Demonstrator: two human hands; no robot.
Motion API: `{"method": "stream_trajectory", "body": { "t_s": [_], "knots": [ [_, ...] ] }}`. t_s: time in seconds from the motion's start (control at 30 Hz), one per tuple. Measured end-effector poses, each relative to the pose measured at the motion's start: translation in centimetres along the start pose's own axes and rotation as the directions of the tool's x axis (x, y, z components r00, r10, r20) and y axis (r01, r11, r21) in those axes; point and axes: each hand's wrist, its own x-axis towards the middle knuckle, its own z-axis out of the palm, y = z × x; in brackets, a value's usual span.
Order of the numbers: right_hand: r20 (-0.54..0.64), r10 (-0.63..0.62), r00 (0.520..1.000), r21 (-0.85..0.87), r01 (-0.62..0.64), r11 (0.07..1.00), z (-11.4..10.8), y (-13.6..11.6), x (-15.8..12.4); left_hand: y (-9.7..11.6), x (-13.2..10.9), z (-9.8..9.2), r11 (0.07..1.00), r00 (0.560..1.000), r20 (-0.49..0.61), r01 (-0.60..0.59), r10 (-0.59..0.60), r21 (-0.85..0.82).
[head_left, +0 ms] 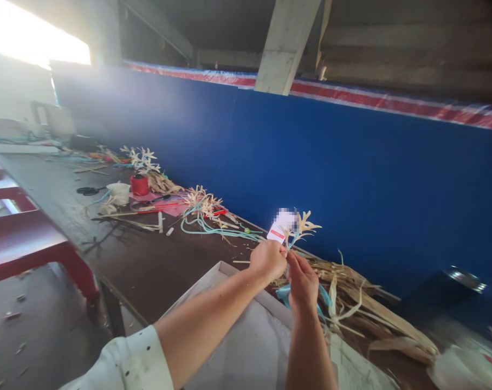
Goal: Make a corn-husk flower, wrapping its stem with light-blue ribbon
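My left hand is closed, its fingers pinched together on the stem of a flower made of pale dried husk. Close beside it, my right hand pinches the same light-blue stem just below the petals. A strip of light-blue ribbon shows next to the right wrist, and I cannot tell whether it is joined to the stem. Just beyond the fingers is a white card with a red mark, partly blurred out. Both fists hide the lower stem.
A shallow white tray lies beneath my forearms. Dried husks are heaped at right. Along the table lie husk flowers with blue stems, a red thread spool, a white cup and scissors. A blue partition stands behind.
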Motion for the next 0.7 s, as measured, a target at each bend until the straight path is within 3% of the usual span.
{"method": "stream_trajectory", "body": {
  "t_s": [0.17,0.3,0.4,0.47,0.6,0.63,0.7],
  "knots": [
    [-0.022,0.055,0.998,0.069,-0.054,0.996,-0.2,0.2,0.1,-0.8,0.1,0.9,0.988,0.996,0.068,-0.044,0.055,-0.148],
    [-0.051,0.080,0.995,0.124,-0.073,0.990,-0.2,0.3,0.1,-1.0,-0.1,1.4,0.854,0.967,0.250,0.170,-0.048,-0.492],
    [-0.054,0.123,0.991,0.166,-0.112,0.980,-0.2,0.3,0.1,-1.0,-0.4,1.3,0.760,0.939,0.333,0.277,-0.085,-0.588],
    [-0.055,0.147,0.988,0.177,-0.135,0.975,-0.2,0.1,0.1,-1.2,-0.5,1.0,0.823,0.956,0.282,0.219,-0.075,-0.524],
    [-0.065,0.187,0.980,0.216,-0.170,0.962,-0.1,-0.2,0.0,-2.4,-0.1,0.6,0.962,0.999,-0.041,0.018,-0.031,-0.272],
    [-0.062,0.194,0.979,0.231,-0.175,0.957,0.0,-0.3,0.0,-2.7,0.1,0.6,0.966,0.996,-0.080,0.005,-0.027,-0.258],
    [-0.056,0.166,0.984,0.226,-0.150,0.963,0.1,-0.3,0.0,-3.1,0.6,0.9,0.955,0.999,-0.053,-0.013,-0.003,-0.298]
  ]
}}
